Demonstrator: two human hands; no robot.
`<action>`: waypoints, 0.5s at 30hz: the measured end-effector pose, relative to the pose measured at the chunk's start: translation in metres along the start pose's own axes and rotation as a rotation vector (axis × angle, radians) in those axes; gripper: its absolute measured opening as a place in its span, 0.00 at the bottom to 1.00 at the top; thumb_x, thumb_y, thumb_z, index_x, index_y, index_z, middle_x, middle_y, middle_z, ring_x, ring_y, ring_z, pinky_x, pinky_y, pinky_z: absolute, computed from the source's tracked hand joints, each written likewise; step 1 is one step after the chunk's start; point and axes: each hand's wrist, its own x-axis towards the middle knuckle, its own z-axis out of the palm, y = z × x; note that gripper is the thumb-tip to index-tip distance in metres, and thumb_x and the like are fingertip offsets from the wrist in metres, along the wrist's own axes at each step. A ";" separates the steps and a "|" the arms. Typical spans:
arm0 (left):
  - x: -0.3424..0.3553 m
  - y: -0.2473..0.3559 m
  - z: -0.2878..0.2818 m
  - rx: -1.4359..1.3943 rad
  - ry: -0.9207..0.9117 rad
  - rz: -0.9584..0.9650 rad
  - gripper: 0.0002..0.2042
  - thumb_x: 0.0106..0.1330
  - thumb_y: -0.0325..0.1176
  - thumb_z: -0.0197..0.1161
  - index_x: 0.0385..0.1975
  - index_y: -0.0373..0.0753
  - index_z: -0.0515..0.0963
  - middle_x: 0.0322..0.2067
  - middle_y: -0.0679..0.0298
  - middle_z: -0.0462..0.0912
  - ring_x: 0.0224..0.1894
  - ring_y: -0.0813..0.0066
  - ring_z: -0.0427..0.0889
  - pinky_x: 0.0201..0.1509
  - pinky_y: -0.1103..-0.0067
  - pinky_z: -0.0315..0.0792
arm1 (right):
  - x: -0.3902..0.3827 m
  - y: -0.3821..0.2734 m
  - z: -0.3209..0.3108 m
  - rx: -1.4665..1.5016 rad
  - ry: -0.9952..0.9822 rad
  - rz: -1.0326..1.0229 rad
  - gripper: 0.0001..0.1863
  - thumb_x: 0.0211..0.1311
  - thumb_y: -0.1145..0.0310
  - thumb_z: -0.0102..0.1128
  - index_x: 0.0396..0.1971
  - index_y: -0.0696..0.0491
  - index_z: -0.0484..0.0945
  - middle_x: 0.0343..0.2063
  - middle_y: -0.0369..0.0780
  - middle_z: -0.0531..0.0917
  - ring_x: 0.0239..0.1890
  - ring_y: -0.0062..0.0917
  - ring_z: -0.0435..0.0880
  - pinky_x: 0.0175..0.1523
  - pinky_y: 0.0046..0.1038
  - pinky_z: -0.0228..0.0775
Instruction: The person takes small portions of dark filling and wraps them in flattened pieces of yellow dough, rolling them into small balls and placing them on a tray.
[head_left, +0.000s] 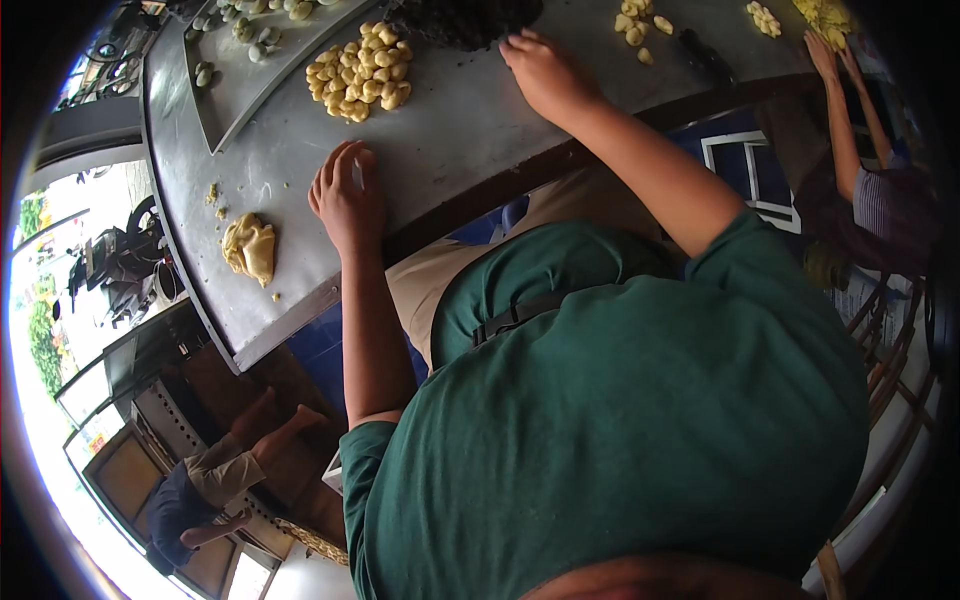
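Observation:
My left hand (347, 195) rests low over the metal table, fingers loosely curled and thumb apart, with nothing visible in it. Farther right, my right hand (548, 80) has its bent fingers at the near edge of a dark, crumbly-looking mass of paste (460, 22). Its fingertips are partly hidden against that mass. Between and beyond my hands sits a pile of small yellow dough balls (362, 75). A lump of pale yellow dough (249, 248) lies left of my left hand, with small crumbs around it.
A metal tray (225, 110) at the far left holds greyish-green round pieces (262, 42). More yellow pieces (634, 22) and a dark rod-like object (705, 58) lie to the right. Another person's hands (825, 55) work at yellow shreds (828, 18). Someone else (205, 490) is at the lower left.

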 end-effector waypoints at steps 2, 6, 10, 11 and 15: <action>-0.003 0.001 -0.001 0.036 0.056 0.018 0.13 0.69 0.46 0.65 0.49 0.51 0.83 0.48 0.68 0.86 0.57 0.63 0.80 0.67 0.67 0.62 | 0.011 0.004 -0.027 0.154 -0.177 0.032 0.17 0.66 0.70 0.60 0.54 0.49 0.82 0.56 0.43 0.83 0.51 0.41 0.85 0.54 0.37 0.79; 0.000 0.009 -0.007 0.029 -0.028 -0.092 0.12 0.69 0.46 0.64 0.47 0.51 0.84 0.47 0.68 0.86 0.57 0.64 0.79 0.66 0.66 0.63 | -0.003 0.037 -0.037 0.427 0.088 0.172 0.15 0.68 0.69 0.60 0.53 0.48 0.82 0.53 0.42 0.84 0.50 0.41 0.85 0.52 0.37 0.80; 0.001 0.005 -0.003 -0.070 -0.004 -0.036 0.11 0.68 0.45 0.66 0.45 0.51 0.84 0.45 0.68 0.86 0.55 0.65 0.80 0.66 0.66 0.63 | -0.050 0.022 -0.037 0.274 0.072 0.278 0.16 0.67 0.69 0.59 0.54 0.47 0.82 0.53 0.40 0.84 0.49 0.40 0.86 0.51 0.37 0.81; -0.001 0.002 -0.001 -0.069 -0.009 -0.032 0.11 0.68 0.45 0.66 0.45 0.51 0.84 0.45 0.68 0.86 0.55 0.65 0.80 0.66 0.66 0.63 | -0.051 0.015 -0.039 0.311 -0.009 0.241 0.17 0.66 0.71 0.59 0.54 0.47 0.82 0.54 0.40 0.83 0.52 0.39 0.84 0.55 0.36 0.80; 0.000 0.004 -0.002 -0.005 0.038 0.060 0.10 0.69 0.43 0.64 0.45 0.50 0.84 0.44 0.68 0.87 0.53 0.65 0.81 0.66 0.67 0.63 | -0.013 0.015 -0.030 0.416 0.045 0.130 0.21 0.65 0.75 0.59 0.57 0.42 0.81 0.59 0.41 0.80 0.58 0.39 0.81 0.60 0.36 0.76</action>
